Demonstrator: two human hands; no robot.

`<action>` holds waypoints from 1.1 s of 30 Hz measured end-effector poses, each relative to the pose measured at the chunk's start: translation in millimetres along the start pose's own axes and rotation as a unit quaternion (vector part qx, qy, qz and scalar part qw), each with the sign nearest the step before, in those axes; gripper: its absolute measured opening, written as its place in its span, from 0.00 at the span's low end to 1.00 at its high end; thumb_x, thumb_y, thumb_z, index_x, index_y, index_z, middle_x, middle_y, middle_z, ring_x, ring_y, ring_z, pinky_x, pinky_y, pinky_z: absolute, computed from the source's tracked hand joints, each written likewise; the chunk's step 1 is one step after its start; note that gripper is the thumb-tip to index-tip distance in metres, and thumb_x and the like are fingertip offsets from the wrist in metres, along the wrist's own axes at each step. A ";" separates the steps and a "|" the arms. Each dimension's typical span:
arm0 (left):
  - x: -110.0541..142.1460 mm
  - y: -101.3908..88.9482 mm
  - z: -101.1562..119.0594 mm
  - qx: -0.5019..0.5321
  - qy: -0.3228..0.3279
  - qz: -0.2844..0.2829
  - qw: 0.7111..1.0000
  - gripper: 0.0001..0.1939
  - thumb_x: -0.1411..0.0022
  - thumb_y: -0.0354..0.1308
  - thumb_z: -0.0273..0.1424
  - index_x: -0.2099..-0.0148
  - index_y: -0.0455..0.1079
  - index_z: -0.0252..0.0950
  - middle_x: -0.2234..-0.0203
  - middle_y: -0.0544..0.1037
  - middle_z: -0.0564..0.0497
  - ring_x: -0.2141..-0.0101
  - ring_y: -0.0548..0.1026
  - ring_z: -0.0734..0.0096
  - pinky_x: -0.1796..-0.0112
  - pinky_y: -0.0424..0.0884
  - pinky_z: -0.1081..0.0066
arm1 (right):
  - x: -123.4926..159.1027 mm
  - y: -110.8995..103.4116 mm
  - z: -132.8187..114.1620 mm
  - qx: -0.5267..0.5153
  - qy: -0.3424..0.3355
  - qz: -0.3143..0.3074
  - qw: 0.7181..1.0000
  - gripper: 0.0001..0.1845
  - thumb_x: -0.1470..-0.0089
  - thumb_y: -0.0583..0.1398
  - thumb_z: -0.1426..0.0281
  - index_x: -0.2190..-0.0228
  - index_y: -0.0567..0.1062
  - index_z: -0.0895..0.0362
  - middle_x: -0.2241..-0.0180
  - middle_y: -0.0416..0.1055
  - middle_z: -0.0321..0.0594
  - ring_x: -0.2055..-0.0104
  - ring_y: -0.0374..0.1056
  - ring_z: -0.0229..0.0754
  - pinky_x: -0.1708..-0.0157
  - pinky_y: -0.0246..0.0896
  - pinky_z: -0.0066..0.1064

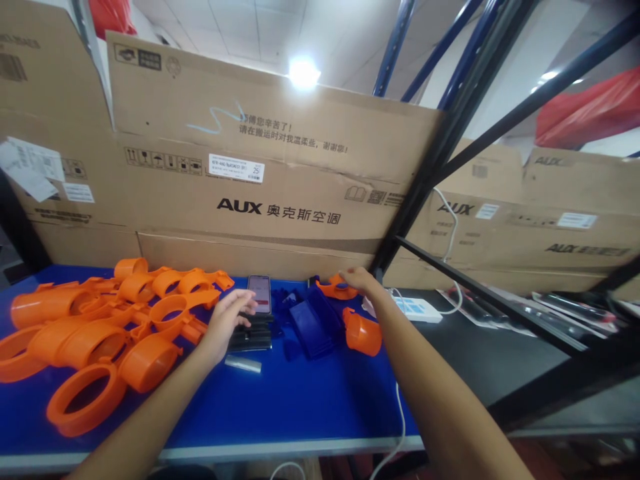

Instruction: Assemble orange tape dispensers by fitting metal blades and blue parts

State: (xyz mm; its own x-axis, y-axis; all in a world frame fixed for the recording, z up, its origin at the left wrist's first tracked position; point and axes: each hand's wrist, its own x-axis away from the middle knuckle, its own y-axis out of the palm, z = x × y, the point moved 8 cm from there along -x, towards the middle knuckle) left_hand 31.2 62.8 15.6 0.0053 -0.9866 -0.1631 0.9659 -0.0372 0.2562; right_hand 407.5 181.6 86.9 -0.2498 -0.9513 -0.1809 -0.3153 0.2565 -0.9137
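My right hand [359, 280] reaches to the back of the blue table, its fingers closed on the edge of an orange plastic part [334, 289]. Just in front of that lies another orange part with a cup-shaped ring [363, 335]. My left hand [226, 323] hovers with loosely bent fingers and nothing visible in it. It is beside a stack of black flat pieces [253, 339] and a phone [259, 292] with a lit screen. Dark blue plastic parts [311, 327] lie between my hands. A small silvery bar [243, 363] rests nearer to me.
Many orange ring-shaped parts [95, 343] are heaped on the left of the table. Cardboard boxes [280, 173] form a wall behind. A black rack post [425, 173] rises at the right, near a white power strip [417, 309] with a cable. Packaged black items [575, 317] lie farther right.
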 end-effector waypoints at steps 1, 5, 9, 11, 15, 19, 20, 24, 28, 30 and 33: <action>3.3 1.6 3.9 -0.014 0.007 -0.003 1.000 0.16 0.39 0.62 0.45 0.57 0.78 0.38 0.67 0.81 0.45 0.67 0.78 0.62 0.71 0.72 0.70 | -0.7 -1.9 -0.1 0.004 0.002 -0.006 1.000 0.19 0.34 0.62 0.63 0.45 0.72 0.57 0.45 0.71 0.46 0.49 0.73 0.49 0.51 0.73 0.46; 24.5 4.1 29.2 -0.092 0.045 -0.037 0.994 0.10 0.45 0.69 0.40 0.62 0.80 0.42 0.67 0.82 0.45 0.62 0.78 0.56 0.64 0.73 0.66 | 1.3 -15.9 -11.3 0.002 -0.012 -0.005 1.000 0.18 0.34 0.62 0.63 0.46 0.73 0.56 0.45 0.71 0.46 0.49 0.72 0.48 0.51 0.73 0.45; 29.6 -18.1 71.8 -0.355 0.181 -0.025 0.917 0.21 0.57 0.77 0.38 0.58 0.81 0.46 0.63 0.82 0.42 0.55 0.76 0.43 0.50 0.69 0.55 | 15.6 -34.7 -48.2 -0.011 -0.079 0.031 0.996 0.16 0.33 0.60 0.62 0.48 0.75 0.57 0.48 0.75 0.49 0.49 0.73 0.50 0.49 0.70 0.42; 17.0 -38.1 83.6 -0.483 0.213 0.000 0.849 0.20 0.55 0.75 0.40 0.57 0.80 0.44 0.60 0.81 0.40 0.51 0.74 0.38 0.45 0.64 0.49 | 29.0 -42.9 -73.4 -0.021 -0.117 0.053 0.991 0.16 0.33 0.58 0.62 0.50 0.77 0.57 0.50 0.78 0.50 0.48 0.73 0.53 0.48 0.66 0.39; -15.2 -80.2 85.4 -0.550 0.196 0.023 0.812 0.13 0.55 0.74 0.36 0.67 0.76 0.40 0.62 0.78 0.39 0.51 0.72 0.33 0.46 0.62 0.46 | 64.8 -52.5 -125.3 -0.040 -0.185 0.082 0.978 0.18 0.34 0.56 0.59 0.50 0.78 0.54 0.51 0.79 0.48 0.49 0.74 0.54 0.52 0.65 0.40; -25.4 -97.1 81.7 -0.589 0.192 0.032 0.785 0.14 0.52 0.72 0.37 0.75 0.70 0.39 0.64 0.76 0.40 0.54 0.73 0.38 0.50 0.65 0.52 | 100.5 -51.9 -167.1 -0.055 -0.250 0.087 0.963 0.17 0.35 0.56 0.58 0.51 0.78 0.51 0.53 0.81 0.44 0.50 0.74 0.53 0.53 0.65 0.40; -25.6 -98.5 82.3 -0.598 0.192 0.034 0.778 0.14 0.52 0.72 0.37 0.76 0.69 0.39 0.64 0.75 0.41 0.54 0.73 0.39 0.51 0.65 0.53 | 108.0 -50.6 -174.8 -0.058 -0.264 0.087 0.959 0.16 0.35 0.56 0.59 0.52 0.78 0.51 0.53 0.81 0.44 0.50 0.74 0.53 0.53 0.65 0.40; -25.6 -102.5 91.8 -0.636 0.185 0.049 0.747 0.16 0.49 0.71 0.39 0.75 0.68 0.38 0.68 0.74 0.43 0.57 0.75 0.43 0.55 0.66 0.56 | 130.1 -43.1 -193.5 -0.062 -0.306 0.083 0.946 0.14 0.35 0.57 0.59 0.54 0.79 0.49 0.54 0.80 0.42 0.51 0.73 0.53 0.55 0.65 0.41; -27.0 -100.3 114.7 -0.666 0.175 0.064 0.722 0.12 0.45 0.67 0.38 0.70 0.70 0.38 0.69 0.74 0.42 0.60 0.77 0.41 0.61 0.65 0.59 | 141.2 -34.6 -200.2 -0.066 -0.327 0.072 0.940 0.14 0.35 0.56 0.60 0.55 0.79 0.49 0.55 0.80 0.42 0.52 0.73 0.54 0.55 0.65 0.41; -27.3 -91.4 131.1 -0.675 0.176 0.070 0.713 0.07 0.43 0.65 0.35 0.66 0.71 0.38 0.67 0.76 0.40 0.60 0.77 0.41 0.62 0.65 0.59 | 143.7 -28.7 -202.0 -0.068 -0.333 0.065 0.938 0.14 0.35 0.56 0.60 0.55 0.79 0.48 0.55 0.80 0.42 0.52 0.73 0.54 0.56 0.65 0.41; -24.0 -62.9 154.4 -0.669 0.195 0.075 0.714 0.08 0.42 0.63 0.34 0.59 0.72 0.40 0.61 0.77 0.41 0.58 0.76 0.42 0.62 0.64 0.59 | 145.0 -14.4 -204.2 -0.069 -0.341 0.048 0.936 0.14 0.35 0.56 0.59 0.56 0.79 0.48 0.57 0.80 0.42 0.54 0.73 0.53 0.57 0.64 0.39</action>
State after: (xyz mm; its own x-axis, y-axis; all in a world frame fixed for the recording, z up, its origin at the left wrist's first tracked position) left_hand -69.6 64.3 150.5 -0.0455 -0.8348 -0.5487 0.3287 0.5061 -0.7974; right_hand 188.9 74.9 148.2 0.3449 -0.7988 -0.4928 -0.4480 0.3213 -0.8343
